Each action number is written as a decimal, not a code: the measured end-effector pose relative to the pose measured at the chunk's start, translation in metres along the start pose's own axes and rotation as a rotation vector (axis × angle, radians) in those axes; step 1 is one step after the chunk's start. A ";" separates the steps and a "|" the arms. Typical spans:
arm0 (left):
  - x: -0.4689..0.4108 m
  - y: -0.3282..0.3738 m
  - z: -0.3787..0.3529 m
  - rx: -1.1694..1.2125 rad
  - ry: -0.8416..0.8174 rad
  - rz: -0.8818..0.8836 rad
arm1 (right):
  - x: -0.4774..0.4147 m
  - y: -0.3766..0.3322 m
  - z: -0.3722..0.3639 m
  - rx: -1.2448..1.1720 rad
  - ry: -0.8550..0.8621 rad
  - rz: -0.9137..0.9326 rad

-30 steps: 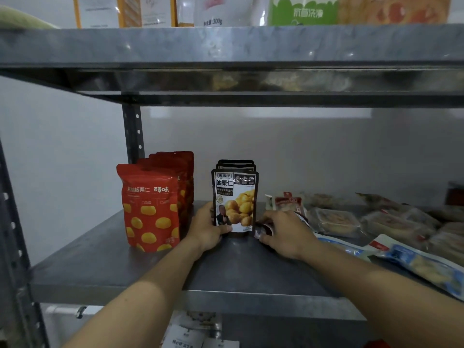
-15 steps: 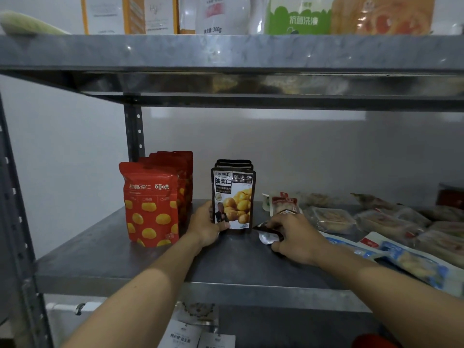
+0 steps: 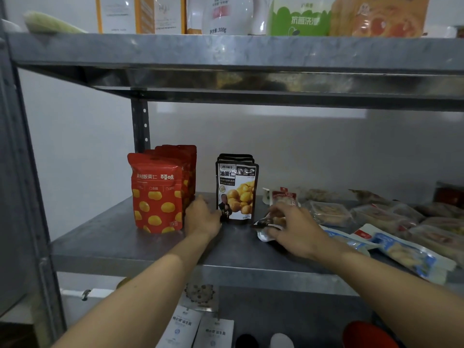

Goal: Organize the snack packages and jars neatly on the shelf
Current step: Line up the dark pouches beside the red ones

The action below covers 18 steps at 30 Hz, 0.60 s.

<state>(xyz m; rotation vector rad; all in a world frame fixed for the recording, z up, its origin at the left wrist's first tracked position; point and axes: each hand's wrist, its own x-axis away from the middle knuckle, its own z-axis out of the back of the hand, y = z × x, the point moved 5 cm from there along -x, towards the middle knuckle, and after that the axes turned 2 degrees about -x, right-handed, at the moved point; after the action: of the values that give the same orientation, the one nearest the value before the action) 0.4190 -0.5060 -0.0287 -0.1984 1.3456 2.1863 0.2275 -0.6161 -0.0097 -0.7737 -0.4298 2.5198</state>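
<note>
A row of black chestnut pouches (image 3: 237, 192) stands upright in the middle of the grey metal shelf (image 3: 120, 242). My left hand (image 3: 202, 217) touches the lower left corner of the front black pouch with its thumb. To the left stands a row of red chestnut pouches (image 3: 157, 194). My right hand (image 3: 293, 228) lies over a small flat packet (image 3: 263, 231) just right of the black pouches, its fingers curled on the packet. Most of that packet is hidden under the hand.
Loose flat snack packets (image 3: 329, 212) and blue-and-white packets (image 3: 406, 252) lie scattered along the right of the shelf. An upper shelf (image 3: 226, 54) carries boxes and bags. A shelf post (image 3: 140, 126) stands behind the red pouches. Items lie on the floor below.
My right hand has drawn the small flat packet slightly right and toward the shelf front, away from the black pouch. My left hand stays at the black pouch's lower left corner.
</note>
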 end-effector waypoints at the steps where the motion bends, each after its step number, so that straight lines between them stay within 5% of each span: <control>1: 0.005 0.005 0.000 0.001 -0.033 -0.007 | -0.001 0.005 0.004 0.001 0.069 -0.062; 6: 0.035 0.035 -0.033 0.061 -0.556 -0.116 | 0.001 0.022 0.016 -0.036 0.191 -0.335; 18: 0.060 0.049 -0.050 0.384 -0.494 0.016 | 0.028 0.031 0.006 -0.667 0.295 -0.580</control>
<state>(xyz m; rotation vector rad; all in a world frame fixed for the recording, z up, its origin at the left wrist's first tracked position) 0.3349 -0.5426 -0.0391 0.4675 1.4303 1.7768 0.1933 -0.6285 -0.0304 -1.0477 -1.2175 1.6820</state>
